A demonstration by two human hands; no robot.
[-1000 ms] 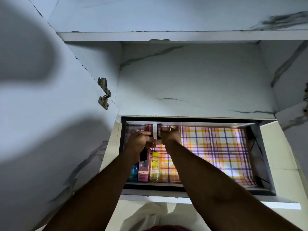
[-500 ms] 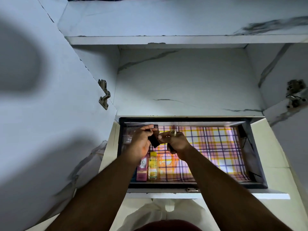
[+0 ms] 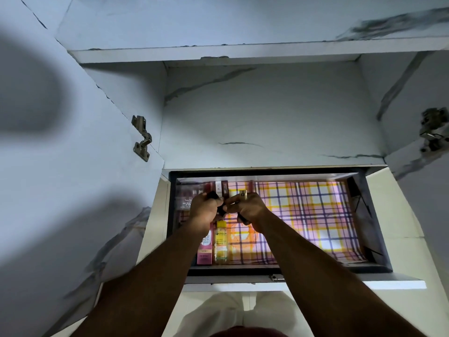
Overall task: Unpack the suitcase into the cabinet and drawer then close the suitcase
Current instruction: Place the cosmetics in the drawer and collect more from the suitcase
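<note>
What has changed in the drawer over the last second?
Both hands drew back from the drawer's far left corner toward its middle. The left hand now holds a small dark item, and the right hand holds a gold-capped one plus another dark piece; what they are is unclear. The yellow bottle, the pink tube and the checked liner stayed put, and the drawer stayed open.

I see both my arms reach forward and down, side by side, bare up to the elbows. My left hand (image 3: 202, 210) is curled up tight, with its fingers pinching something small and dark. My right hand (image 3: 247, 207) is curled too and holds small things. The two hands touch each other at the fingertips in the middle.
</note>
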